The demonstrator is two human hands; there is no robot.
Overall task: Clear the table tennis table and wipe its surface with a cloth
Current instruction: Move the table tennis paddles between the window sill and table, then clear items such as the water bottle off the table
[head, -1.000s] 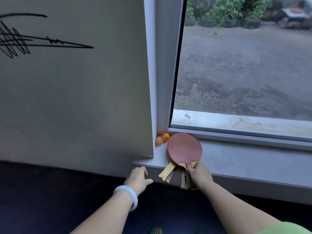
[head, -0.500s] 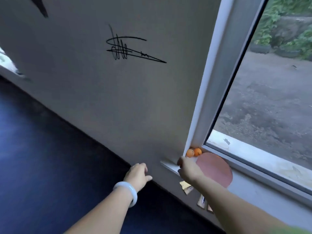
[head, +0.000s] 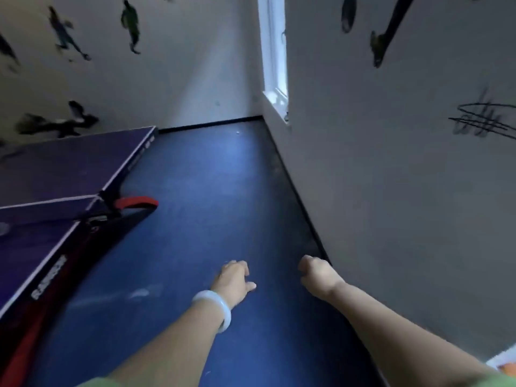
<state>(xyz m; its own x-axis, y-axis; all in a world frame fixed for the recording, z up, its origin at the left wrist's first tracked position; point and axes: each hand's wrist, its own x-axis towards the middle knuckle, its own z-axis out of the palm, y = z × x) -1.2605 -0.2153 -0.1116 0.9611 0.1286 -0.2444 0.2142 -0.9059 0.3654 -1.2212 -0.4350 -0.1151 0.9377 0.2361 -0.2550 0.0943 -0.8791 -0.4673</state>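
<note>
The dark blue table tennis table (head: 55,169) stands at the left, with its net (head: 47,212) stretched across it and a red and black net clamp (head: 134,203) at the near side. Both my hands hang over the blue floor to the right of the table and hold nothing. My left hand (head: 234,280), with a pale bangle on its wrist, has loosely curled fingers. My right hand (head: 315,272) is curled into a fist close to the right wall. No cloth or paddle is in view.
A grey wall (head: 405,177) with black scribbles runs along the right, with a narrow window (head: 275,65) further along it. A small white speck (head: 237,132) lies on the blue floor (head: 212,196) near the far wall. A white sill corner with something orange (head: 506,368) shows at the bottom right.
My view has swung left, away from the window sill with the paddles and orange balls. My right hand has let go of the paddle handles and pulled back, holding nothing.
</note>
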